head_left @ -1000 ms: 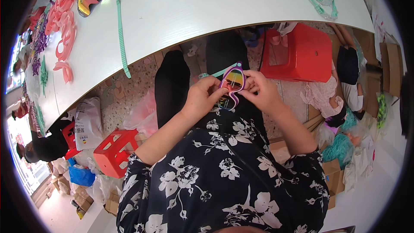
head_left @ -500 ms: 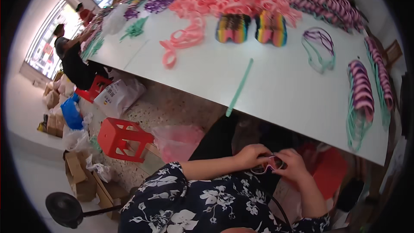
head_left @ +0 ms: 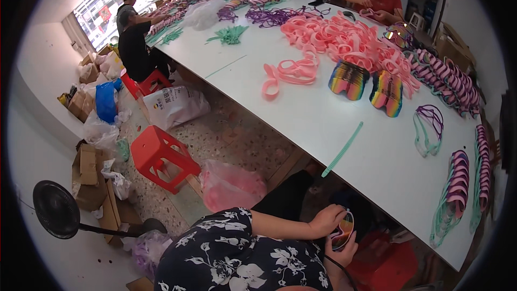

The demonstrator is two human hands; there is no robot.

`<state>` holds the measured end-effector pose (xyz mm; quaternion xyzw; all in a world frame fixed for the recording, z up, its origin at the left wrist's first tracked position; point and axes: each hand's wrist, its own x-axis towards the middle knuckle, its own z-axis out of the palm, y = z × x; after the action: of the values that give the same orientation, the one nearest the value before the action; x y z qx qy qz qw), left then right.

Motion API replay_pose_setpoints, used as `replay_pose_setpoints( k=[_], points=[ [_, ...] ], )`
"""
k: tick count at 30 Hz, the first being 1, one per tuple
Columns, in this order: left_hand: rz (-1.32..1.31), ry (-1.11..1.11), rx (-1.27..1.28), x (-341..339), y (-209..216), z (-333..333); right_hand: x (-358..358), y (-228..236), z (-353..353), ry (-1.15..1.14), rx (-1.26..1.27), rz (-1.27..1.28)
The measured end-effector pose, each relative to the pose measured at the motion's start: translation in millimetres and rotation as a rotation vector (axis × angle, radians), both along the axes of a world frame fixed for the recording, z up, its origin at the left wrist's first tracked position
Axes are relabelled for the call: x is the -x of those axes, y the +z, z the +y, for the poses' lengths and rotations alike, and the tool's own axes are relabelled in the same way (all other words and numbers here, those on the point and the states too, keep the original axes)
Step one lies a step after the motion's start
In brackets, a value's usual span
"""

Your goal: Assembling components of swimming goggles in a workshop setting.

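Observation:
In my lap, below the near table edge, my left hand [head_left: 329, 220] grips the upper end of goggles [head_left: 343, 231] with a mirrored, orange-tinted lens and a pale frame. My right hand [head_left: 343, 250] is closed round their lower end, its fingers along the side. The goggles stand on end, tilted, between both hands. Closest on the table is a green ribbed strap [head_left: 344, 148], its end at the edge. Beyond it stand two stacks of rainbow mirrored lenses [head_left: 349, 80], [head_left: 386, 93], beside a heap of pink soft goggle frames [head_left: 344, 40].
On the white table [head_left: 280, 118], goggles with purple and green straps [head_left: 429, 129] lie right, near rows of strapped goggles [head_left: 458, 183]. A red stool [head_left: 161, 156], a pink plastic bag [head_left: 231, 186] and a black fan [head_left: 56, 209] are at left. Several people work around the table.
The goggles have turned from lying level between my hands to standing on end, with my right hand now lower. The view has shifted, showing more of the far table and the people there.

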<state>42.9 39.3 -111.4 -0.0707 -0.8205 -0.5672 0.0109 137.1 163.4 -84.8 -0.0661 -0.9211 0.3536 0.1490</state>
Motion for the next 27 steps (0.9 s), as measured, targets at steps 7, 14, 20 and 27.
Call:
replay_pose_setpoints(
  k=[7,14,20,27],
  points=[
    [0.134,-0.214,0.043,-6.9,-4.9,0.4,-15.6,-28.0,29.3,0.108,0.221,-0.084],
    [0.337,-0.442,0.041,-3.6,25.3,0.4,18.6,15.9,56.8,-0.041,0.607,-0.288],
    [-0.110,-0.588,0.086,15.5,20.5,-1.5,24.8,-47.5,95.4,0.039,1.274,-0.599],
    [-0.826,-0.744,-0.223,37.2,36.2,4.7,50.9,-18.8,97.1,0.277,1.563,-0.866]
  ],
)
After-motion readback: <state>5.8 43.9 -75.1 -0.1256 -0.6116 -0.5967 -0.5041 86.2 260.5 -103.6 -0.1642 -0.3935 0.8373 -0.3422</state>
